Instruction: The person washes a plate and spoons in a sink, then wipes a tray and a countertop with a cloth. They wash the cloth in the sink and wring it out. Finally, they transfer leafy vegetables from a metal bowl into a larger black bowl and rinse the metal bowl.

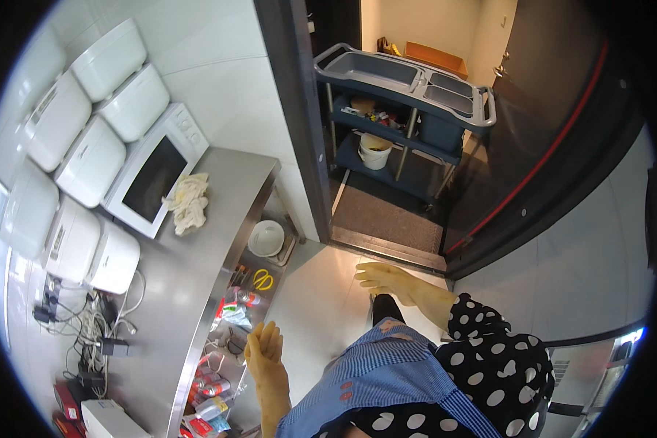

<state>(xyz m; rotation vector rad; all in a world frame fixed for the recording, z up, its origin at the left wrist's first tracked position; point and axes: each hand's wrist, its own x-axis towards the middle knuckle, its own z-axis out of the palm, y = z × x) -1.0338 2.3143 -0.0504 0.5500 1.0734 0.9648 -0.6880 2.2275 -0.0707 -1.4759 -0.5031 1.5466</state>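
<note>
My left hand, in a yellow rubber glove, is raised beside the lower shelf of a stainless steel counter. Its fingers curl a little and nothing shows in them. My right hand, gloved the same way, reaches out over the floor with fingers extended and holds nothing. Below the left glove's side of the counter, the shelf holds spray cans, yellow-handled scissors and a white bowl. A crumpled cream cloth lies on the countertop in front of a white microwave.
A grey and dark blue utility cart stands in the doorway, with a white bucket on its bottom shelf. The dark door is at the right. White appliances and tangled cables line the counter's wall side.
</note>
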